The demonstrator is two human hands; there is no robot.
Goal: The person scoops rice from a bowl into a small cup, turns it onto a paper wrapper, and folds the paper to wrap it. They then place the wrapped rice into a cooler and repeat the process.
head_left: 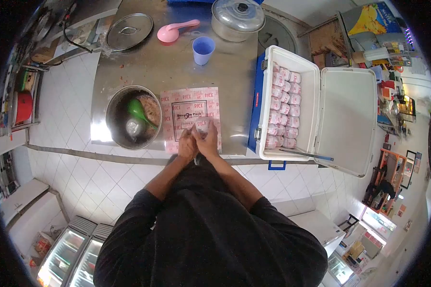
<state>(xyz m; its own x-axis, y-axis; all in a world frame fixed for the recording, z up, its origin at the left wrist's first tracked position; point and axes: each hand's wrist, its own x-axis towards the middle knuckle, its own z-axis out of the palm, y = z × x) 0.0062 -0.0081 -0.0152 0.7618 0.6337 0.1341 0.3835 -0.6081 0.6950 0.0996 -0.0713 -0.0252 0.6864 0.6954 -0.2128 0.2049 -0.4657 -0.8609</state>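
My right hand (208, 138) is closed around a small paper-wrapped rice pack (202, 125) with pink "RICE" print. My left hand (187, 145) presses against the pack's left side, fingers curled in. Both hands are above a pink-and-white printed wrapping paper (191, 95) that lies flat near the table's front edge. Left of the paper stands a deep metal pot (121, 106), with brownish rice (152, 109) along its right side. A green scoop (137, 109) and a shiny rounded object (135, 127) rest inside it.
To the right, an open blue-and-white cooler (307, 107) contains rows of similar wrapped packs (285, 106); its lid (347, 117) is swung right. Farther back on the steel table (234, 71) are a pot lid (129, 31), pink ladle (168, 33), blue cup (203, 50) and lidded pot (236, 32).
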